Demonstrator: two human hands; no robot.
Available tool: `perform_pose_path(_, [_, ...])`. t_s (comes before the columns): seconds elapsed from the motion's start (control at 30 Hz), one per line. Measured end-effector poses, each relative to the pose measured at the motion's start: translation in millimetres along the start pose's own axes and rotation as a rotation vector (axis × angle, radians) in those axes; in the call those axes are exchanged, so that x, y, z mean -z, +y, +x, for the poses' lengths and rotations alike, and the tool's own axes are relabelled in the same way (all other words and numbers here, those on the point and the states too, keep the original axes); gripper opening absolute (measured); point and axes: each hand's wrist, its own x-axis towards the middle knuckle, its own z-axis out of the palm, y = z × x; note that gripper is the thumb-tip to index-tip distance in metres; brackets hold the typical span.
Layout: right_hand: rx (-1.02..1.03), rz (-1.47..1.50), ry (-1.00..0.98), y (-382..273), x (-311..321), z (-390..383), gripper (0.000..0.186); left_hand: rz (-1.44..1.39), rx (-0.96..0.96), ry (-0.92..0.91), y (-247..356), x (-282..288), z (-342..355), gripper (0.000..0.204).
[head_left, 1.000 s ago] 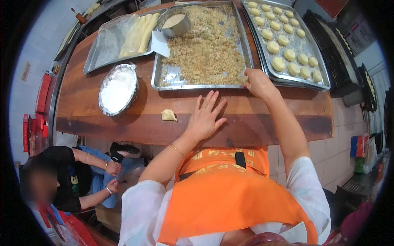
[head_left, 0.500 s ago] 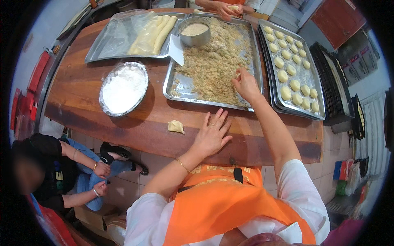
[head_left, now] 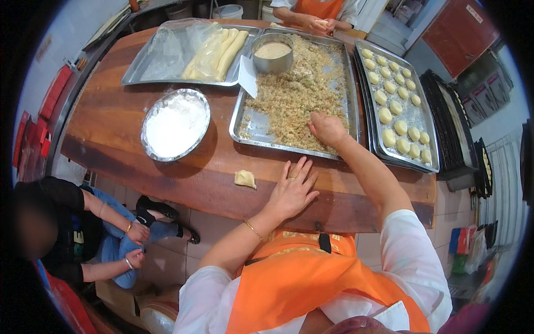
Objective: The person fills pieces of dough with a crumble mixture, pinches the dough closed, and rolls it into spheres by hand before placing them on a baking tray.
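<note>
My left hand (head_left: 292,192) lies flat on the wooden table at its front edge, fingers spread, holding nothing. To its left sits a small folded piece of pale dough (head_left: 245,178). My right hand (head_left: 328,131) is down in the crumbly tan filling (head_left: 283,106) near the tray's front right, fingers curled together; what they hold, if anything, is hidden under the hand. The filling is spread over a metal tray (head_left: 257,118). In that tray stand a round metal tin (head_left: 273,64) of pale crumbs and a white scraper (head_left: 248,78).
At left are a bowl of white flour (head_left: 175,123) and a tray (head_left: 144,69) with dough rolls under plastic. Rounds of dough sit on a stacked tray (head_left: 409,114) at right. A co-worker's hands (head_left: 321,23) work dough across the table; another person (head_left: 105,234) sits at left.
My right hand has lowered from above the filling into it, slightly left and toward me. My left hand stays flat on the table. The whole view has shifted a little.
</note>
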Motion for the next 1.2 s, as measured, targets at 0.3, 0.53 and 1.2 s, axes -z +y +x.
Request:
perform_pose_path(0.3, [-0.720, 1.226, 0.223, 27.2, 7.3, 2.3, 0.024, -0.025, 0.052, 0.013, -4.4, -2.0, -1.5, 0.051])
perform_pose_path(0.53, [-0.664, 1.864, 0.152, 19.3, 30.2, -16.0, 0.032, 0.120, 0.002, 0.098, -3.5, -5.3, -43.1, 0.053])
perform_pose_path(1.2, [-0.632, 2.318, 0.230, 13.4, 41.1, -21.3, 0.043, -1.467, 0.480, -0.092, -41.9, 16.0, -37.9, 0.011])
